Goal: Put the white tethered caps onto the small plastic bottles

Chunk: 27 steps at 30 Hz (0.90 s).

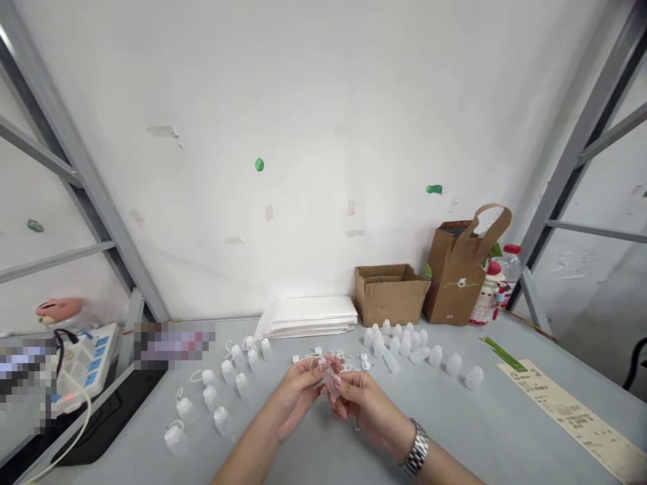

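Observation:
Near the front middle of the table, both my hands hold one small translucent plastic bottle (331, 382), tilted. My left hand (298, 391) pinches its upper end, where a thin pale loop stands up. My right hand (356, 397) has its fingers closed around the body. Just behind my hands lie several loose white caps (364, 362) with loops, partly hidden by my fingers. To the left stand several small capped bottles (176, 438), many with a strap loop on top. To the right are several translucent bottles without visible caps (474, 378), two of them lying down.
White padded envelopes (311, 316) lie stacked against the wall, beside an open cardboard box (391, 300) and a brown paper bag (457, 276). A power strip (96, 367) and black tray-like item (116, 411) are at left. A printed paper strip (571, 414) lies at right.

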Each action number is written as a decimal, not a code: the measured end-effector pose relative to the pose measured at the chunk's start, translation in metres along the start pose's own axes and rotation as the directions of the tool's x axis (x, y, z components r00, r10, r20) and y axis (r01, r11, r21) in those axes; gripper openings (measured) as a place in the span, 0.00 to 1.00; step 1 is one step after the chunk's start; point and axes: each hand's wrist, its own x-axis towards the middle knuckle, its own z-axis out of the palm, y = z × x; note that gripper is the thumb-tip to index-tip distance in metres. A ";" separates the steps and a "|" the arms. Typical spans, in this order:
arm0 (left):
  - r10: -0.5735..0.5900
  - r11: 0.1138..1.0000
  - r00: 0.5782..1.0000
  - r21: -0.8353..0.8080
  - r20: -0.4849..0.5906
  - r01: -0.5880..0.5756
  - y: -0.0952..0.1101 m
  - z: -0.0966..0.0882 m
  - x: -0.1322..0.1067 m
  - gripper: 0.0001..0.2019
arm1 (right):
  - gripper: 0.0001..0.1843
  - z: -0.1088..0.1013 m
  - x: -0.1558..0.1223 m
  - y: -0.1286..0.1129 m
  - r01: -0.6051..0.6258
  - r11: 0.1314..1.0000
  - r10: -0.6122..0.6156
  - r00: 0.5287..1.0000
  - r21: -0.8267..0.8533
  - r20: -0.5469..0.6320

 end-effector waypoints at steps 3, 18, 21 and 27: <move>0.003 1.000 1.000 0.026 -0.023 -0.002 0.000 0.000 -0.001 0.11 | 0.21 -0.001 0.000 -0.001 -0.053 0.996 0.049 0.997 0.067 0.051; 0.033 0.999 0.992 -0.027 -0.120 -0.036 -0.011 0.002 0.002 0.12 | 0.17 -0.004 0.004 0.001 -0.079 0.965 0.084 0.996 0.251 -0.007; 0.014 0.997 0.995 -0.068 -0.095 -0.020 -0.012 0.002 0.003 0.12 | 0.16 -0.005 0.004 0.004 -0.176 0.910 0.155 0.984 0.376 0.087; -0.006 0.995 1.000 -0.102 -0.019 0.004 -0.008 0.000 0.001 0.15 | 0.17 -0.001 0.003 0.007 -0.224 0.854 0.158 0.971 0.470 0.178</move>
